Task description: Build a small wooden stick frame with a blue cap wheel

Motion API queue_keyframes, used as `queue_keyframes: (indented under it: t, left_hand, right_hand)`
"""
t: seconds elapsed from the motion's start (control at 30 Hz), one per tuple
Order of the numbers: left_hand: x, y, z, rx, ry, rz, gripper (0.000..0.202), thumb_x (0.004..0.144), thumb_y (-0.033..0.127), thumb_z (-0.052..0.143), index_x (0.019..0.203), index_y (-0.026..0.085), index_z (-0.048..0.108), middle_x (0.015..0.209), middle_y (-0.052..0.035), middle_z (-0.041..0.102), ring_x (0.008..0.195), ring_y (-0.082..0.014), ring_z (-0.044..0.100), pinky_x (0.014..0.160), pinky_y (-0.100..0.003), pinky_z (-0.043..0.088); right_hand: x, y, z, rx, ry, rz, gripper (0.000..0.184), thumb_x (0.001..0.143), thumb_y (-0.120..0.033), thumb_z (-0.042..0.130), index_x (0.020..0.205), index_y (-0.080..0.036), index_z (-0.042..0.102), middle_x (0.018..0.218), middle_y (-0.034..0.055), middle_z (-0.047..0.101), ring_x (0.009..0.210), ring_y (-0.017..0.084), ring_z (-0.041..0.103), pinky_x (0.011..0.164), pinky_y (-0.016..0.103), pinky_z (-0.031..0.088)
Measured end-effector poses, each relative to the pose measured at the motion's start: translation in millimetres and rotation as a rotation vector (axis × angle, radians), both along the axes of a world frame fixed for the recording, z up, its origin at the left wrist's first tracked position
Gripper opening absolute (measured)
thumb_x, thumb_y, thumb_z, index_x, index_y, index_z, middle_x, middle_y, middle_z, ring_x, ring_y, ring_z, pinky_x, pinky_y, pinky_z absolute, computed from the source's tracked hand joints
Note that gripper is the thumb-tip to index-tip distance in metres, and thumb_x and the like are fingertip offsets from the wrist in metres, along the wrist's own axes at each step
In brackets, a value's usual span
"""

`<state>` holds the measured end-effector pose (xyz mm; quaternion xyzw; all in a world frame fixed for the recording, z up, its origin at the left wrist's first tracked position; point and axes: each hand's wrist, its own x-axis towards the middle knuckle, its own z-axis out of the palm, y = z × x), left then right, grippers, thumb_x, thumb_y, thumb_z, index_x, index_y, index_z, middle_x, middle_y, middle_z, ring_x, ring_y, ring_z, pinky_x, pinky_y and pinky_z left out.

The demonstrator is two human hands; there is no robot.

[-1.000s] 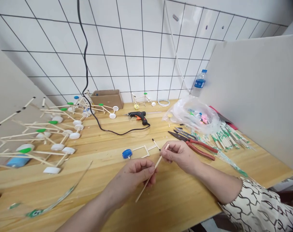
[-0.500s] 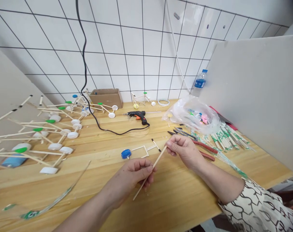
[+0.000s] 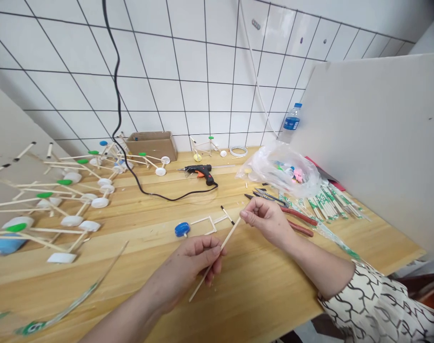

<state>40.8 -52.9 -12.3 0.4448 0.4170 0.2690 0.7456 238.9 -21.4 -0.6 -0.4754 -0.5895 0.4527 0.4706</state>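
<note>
A thin wooden chopstick (image 3: 230, 237) slants between both hands above the table. My left hand (image 3: 201, 259) is closed around its middle, thumb on top, and the lower end sticks out below. At the upper end, my right hand (image 3: 262, 219) pinches the tip between thumb and fingers. Just beyond the hands lies a small stick frame (image 3: 211, 225) with a blue bottle cap (image 3: 182, 229) at one end and a black-tipped stick at the other. Red-handled pliers (image 3: 300, 227) lie beside my right hand, partly hidden by it.
Several stick models with white wheels (image 3: 72, 220) fill the left side. A glue gun (image 3: 201, 172) with a black cord rests mid-table. Behind stand a cardboard box (image 3: 152, 146) and a tape roll (image 3: 238, 151). At right are a plastic bag of caps (image 3: 281, 174), wrapped chopsticks (image 3: 327, 202) and a water bottle (image 3: 291, 124).
The whole view has shifted slightly, so everything sits a little further left. Both hands keep the same hold on the chopstick.
</note>
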Motion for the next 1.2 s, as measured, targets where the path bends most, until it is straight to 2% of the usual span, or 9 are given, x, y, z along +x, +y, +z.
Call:
queue_keyframes:
  t: [0.17, 0.27, 0.33, 0.43, 0.57, 0.83, 1.0, 1.1, 1.2]
  left_hand:
    - [-0.8, 0.4, 0.2, -0.017, 0.003, 0.046, 0.022, 0.072, 0.035, 0.065, 0.073, 0.014, 0.060, 0.055, 0.0015, 0.055, 0.047, -0.0070, 0.045, 0.046, -0.018, 0.035]
    - [-0.6, 0.4, 3.5, -0.019, 0.007, 0.057, 0.022, 0.071, 0.036, 0.066, 0.071, 0.014, 0.061, 0.055, 0.0014, 0.055, 0.047, -0.0070, 0.045, 0.047, -0.018, 0.035]
    - [-0.4, 0.2, 5.3, -0.015, 0.006, 0.056, 0.022, 0.071, 0.035, 0.066, 0.071, 0.014, 0.060, 0.055, 0.0014, 0.055, 0.047, -0.0071, 0.045, 0.047, -0.018, 0.036]
    - [-0.6, -0.5, 6.1, -0.010, 0.002, 0.057, 0.021, 0.072, 0.034, 0.065, 0.071, 0.013, 0.061, 0.055, 0.0011, 0.056, 0.048, -0.0073, 0.046, 0.048, -0.018, 0.036]
    - [-1.4, -1.3, 5.8, -0.004, -0.005, 0.061, 0.020, 0.072, 0.034, 0.065, 0.073, 0.014, 0.062, 0.055, 0.0012, 0.056, 0.049, -0.0070, 0.046, 0.048, -0.018, 0.036]
    - [-1.6, -0.7, 5.6, -0.018, -0.008, 0.081, 0.023, 0.068, 0.036, 0.068, 0.072, 0.014, 0.063, 0.055, 0.0005, 0.056, 0.049, -0.0079, 0.046, 0.048, -0.019, 0.036]
    - [-1.9, 0.8, 9.0, -0.003, -0.003, 0.121, 0.025, 0.066, 0.038, 0.069, 0.072, 0.014, 0.064, 0.055, -0.0003, 0.056, 0.050, -0.0085, 0.046, 0.048, -0.019, 0.036]
    - [-2.3, 1.4, 12.4, 0.009, -0.012, 0.138, 0.026, 0.066, 0.038, 0.069, 0.071, 0.014, 0.063, 0.055, -0.0001, 0.055, 0.049, -0.0085, 0.045, 0.046, -0.020, 0.035]
    - [-2.7, 1.4, 15.1, 0.042, -0.021, 0.163, 0.026, 0.067, 0.039, 0.068, 0.071, 0.014, 0.063, 0.054, 0.0003, 0.054, 0.048, -0.0083, 0.044, 0.046, -0.020, 0.034]
  right_hand:
    - [17.1, 4.9, 25.1, 0.192, -0.229, -0.158, 0.026, 0.072, -0.039, 0.058, 0.058, -0.018, 0.050, 0.050, -0.0038, 0.048, 0.047, 0.009, 0.040, 0.047, 0.022, 0.032]
    - [42.3, 12.8, 37.7, 0.233, -0.529, -0.280, 0.019, 0.074, -0.031, 0.055, 0.060, -0.018, 0.053, 0.053, -0.0025, 0.051, 0.050, 0.010, 0.042, 0.050, 0.023, 0.032]
    - [59.8, 19.8, 37.8, 0.165, -0.761, -0.302, 0.018, 0.074, -0.030, 0.054, 0.061, -0.017, 0.054, 0.051, -0.0022, 0.050, 0.048, 0.011, 0.042, 0.049, 0.024, 0.031]
    - [77.8, 29.2, 28.4, 0.121, -0.967, -0.322, 0.014, 0.075, -0.027, 0.052, 0.068, -0.017, 0.059, 0.056, 0.0003, 0.057, 0.053, 0.013, 0.047, 0.051, 0.024, 0.031]
    - [81.3, 32.0, 20.1, 0.078, -1.124, -0.279, 0.015, 0.078, -0.024, 0.049, 0.073, -0.018, 0.062, 0.068, 0.0033, 0.063, 0.060, 0.014, 0.051, 0.052, 0.024, 0.029]
    - [72.4, 17.9, 37.8, -0.081, -1.292, -0.109, 0.018, 0.068, -0.038, 0.062, 0.066, -0.020, 0.057, 0.069, 0.0024, 0.063, 0.063, 0.016, 0.053, 0.049, 0.024, 0.028]
    - [70.3, 11.6, 35.0, -0.177, -1.446, -0.006, 0.018, 0.061, -0.036, 0.066, 0.060, -0.020, 0.056, 0.062, 0.0034, 0.061, 0.053, 0.017, 0.052, 0.045, 0.026, 0.025]
    - [69.4, 10.0, 29.5, -0.147, -1.469, 0.001, 0.013, 0.066, -0.029, 0.061, 0.058, -0.020, 0.055, 0.061, 0.0052, 0.060, 0.051, 0.017, 0.052, 0.045, 0.026, 0.023]
    - [69.6, 9.6, 27.1, -0.100, -1.438, -0.004, 0.022, 0.074, -0.027, 0.052, 0.053, -0.019, 0.053, 0.057, 0.0067, 0.058, 0.049, 0.016, 0.050, 0.045, 0.027, 0.023]
